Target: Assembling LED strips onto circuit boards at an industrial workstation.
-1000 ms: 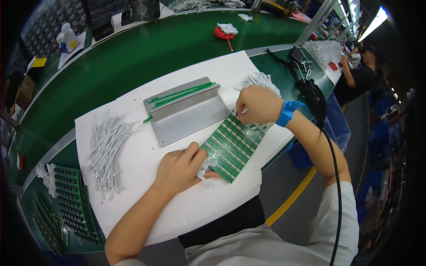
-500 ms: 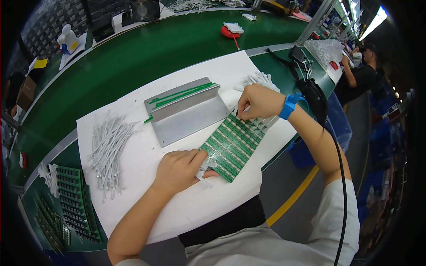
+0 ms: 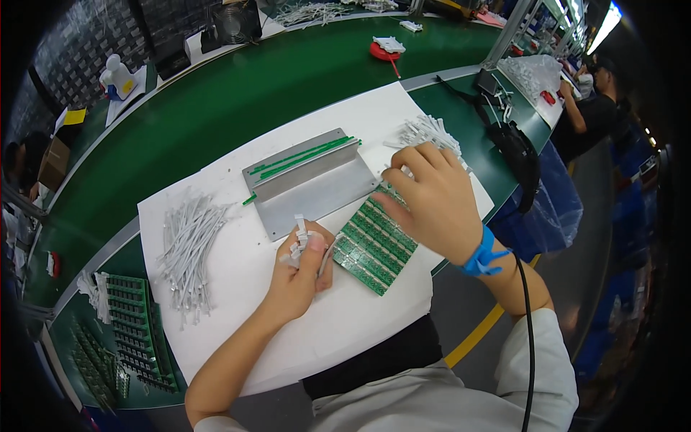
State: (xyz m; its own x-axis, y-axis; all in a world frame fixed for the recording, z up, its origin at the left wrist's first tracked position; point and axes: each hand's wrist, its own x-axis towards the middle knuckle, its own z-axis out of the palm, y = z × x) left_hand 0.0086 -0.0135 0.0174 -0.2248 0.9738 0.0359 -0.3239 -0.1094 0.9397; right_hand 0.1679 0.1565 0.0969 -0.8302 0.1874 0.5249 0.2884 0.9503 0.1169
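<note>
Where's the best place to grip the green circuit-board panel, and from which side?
Probably pinch the panel at its near corner, coming from the bottom of the view: it looks thin and flat, and that corner is uncovered, while the right hand covers part of its far end and the left hand holds small white pieces.

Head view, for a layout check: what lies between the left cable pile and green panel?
Head view: the left hand gripping white pieces, over white paper.
</note>
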